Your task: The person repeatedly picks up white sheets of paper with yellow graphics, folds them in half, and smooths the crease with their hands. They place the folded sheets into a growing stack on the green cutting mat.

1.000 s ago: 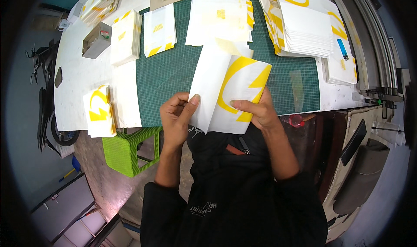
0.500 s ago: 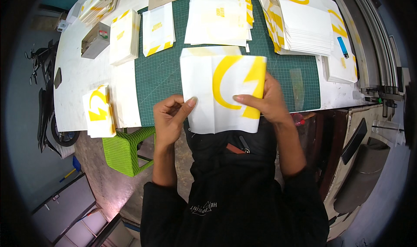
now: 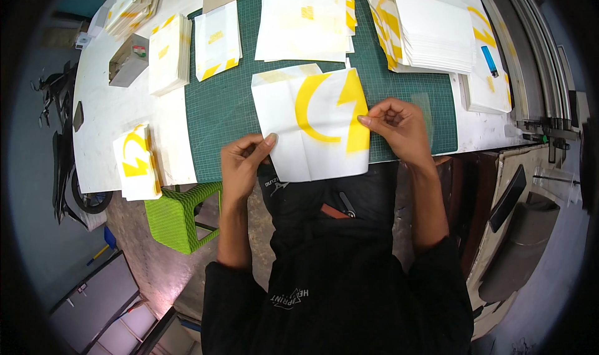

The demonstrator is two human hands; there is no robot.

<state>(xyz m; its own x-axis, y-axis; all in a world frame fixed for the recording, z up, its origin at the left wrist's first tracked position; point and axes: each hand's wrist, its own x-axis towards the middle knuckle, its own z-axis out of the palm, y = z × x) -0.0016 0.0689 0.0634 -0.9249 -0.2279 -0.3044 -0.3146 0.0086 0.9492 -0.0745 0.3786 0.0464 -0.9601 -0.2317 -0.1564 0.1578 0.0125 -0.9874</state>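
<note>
At the near edge of the green cutting mat (image 3: 218, 121), a white-and-yellow printed paper (image 3: 312, 124) is held up in front of the person, bottom edge reaching past the table edge toward the lap. Left hand (image 3: 242, 161) pinches its left edge, thumb on the face, fingers curled behind. Right hand (image 3: 398, 129) pinches the right edge between thumb and fingertips, other fingers loosely bent. One grip per side probably keeps the paper spread and its creased face toward the wearer; single layer or folded, cannot tell. Touching the mat or not, also unclear. Loose printed sheets (image 3: 299, 30) lie just beyond, likely for easy reach. Thick paper stack (image 3: 433, 46) on the right, smaller pile (image 3: 133, 167) at the table's left near edge; keeping these off to the sides seemingly leaves the middle for handling. Blue lighter (image 3: 489, 61) rests on papers far right.
</note>
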